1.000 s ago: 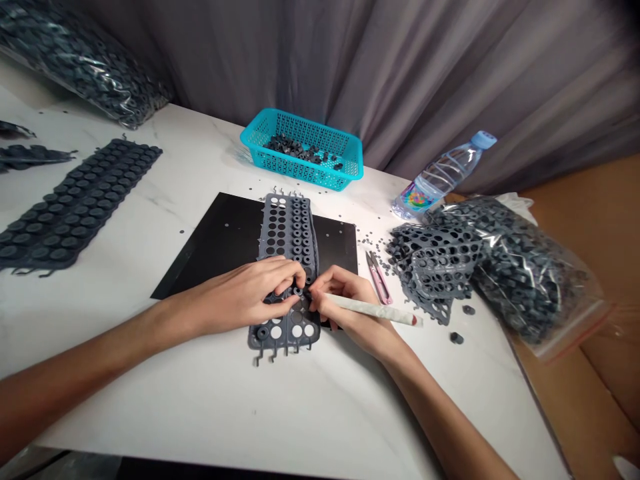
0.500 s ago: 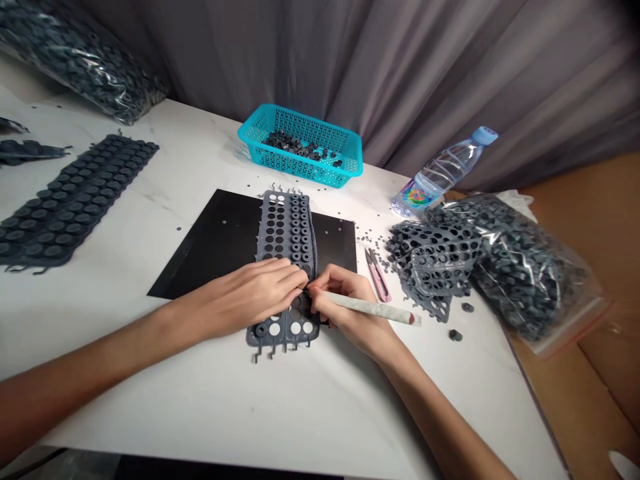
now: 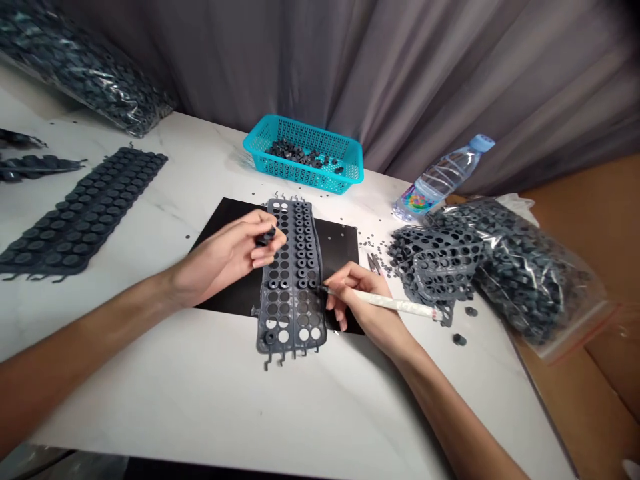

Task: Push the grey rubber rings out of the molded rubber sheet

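Note:
In the head view a dark grey rubber sheet [image 3: 293, 293] with rows of round holes lies lengthwise over a black mat [image 3: 343, 247]. Small ring-shaped rubber pieces stand in its right-hand columns, with a few lower on the left. My left hand [image 3: 225, 257] is raised over the sheet's left side, fingers curled round a small black rubber piece [image 3: 267, 235]; whether it holds more than one is hidden. At the sheet's right edge, my right hand [image 3: 363, 300] grips a pen-like tool [image 3: 395, 303] wrapped in whitish tape, its dark tip near the ringed columns.
A blue basket [image 3: 305, 173] with black pieces stands behind. On the right are pink-handled snips [image 3: 374, 264], holed sheets [image 3: 435, 260], a water bottle [image 3: 443, 177] and a bag of parts [image 3: 540, 280]. Another sheet [image 3: 85, 213] and bag [image 3: 90, 73] lie left.
My left hand has lifted off the sheet, moved up and left, and now shows a black piece in its fingers. My right hand has shifted slightly right with the tool, uncovering more of the sheet.

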### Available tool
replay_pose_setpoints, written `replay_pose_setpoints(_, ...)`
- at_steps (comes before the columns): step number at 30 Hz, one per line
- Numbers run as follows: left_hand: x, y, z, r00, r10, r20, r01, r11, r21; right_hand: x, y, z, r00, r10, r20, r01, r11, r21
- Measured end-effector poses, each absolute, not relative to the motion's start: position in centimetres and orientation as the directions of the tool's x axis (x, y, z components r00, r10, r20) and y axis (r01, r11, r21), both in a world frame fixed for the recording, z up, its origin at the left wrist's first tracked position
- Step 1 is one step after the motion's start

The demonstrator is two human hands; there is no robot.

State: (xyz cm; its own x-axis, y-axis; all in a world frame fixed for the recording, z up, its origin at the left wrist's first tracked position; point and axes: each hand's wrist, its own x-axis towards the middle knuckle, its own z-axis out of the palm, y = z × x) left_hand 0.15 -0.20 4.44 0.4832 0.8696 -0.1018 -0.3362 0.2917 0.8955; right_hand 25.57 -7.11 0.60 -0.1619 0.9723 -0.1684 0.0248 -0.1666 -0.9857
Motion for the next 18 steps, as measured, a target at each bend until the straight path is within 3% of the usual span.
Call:
replay_pose_setpoints(3, 0.7, -0.9, 4.1, 0.513, 0.836, -0.198, -0.332, 0.405, 0.852, 26.1, -6.7, 0.5, -0.104, 0.985, -0.134, 0.055, -0.129, -0.99)
replay_pose_setpoints(12, 2.2, -0.7, 2.6, 0.672, 0.681, -0.292, -0.163, 0.52, 0.839, 26.4, -6.7, -0.3, -0.208, 0.966, -0.154, 0.147, -0.124, -0.981)
replay_pose_setpoints(18, 3.3, -0.4, 2.7, 0.629, 0.739, -0.241, -0.076, 0.367, 0.927, 26.4, -6.6, -0.1, -0.221, 0.962, -0.162, 0.142, -0.133, -0.981)
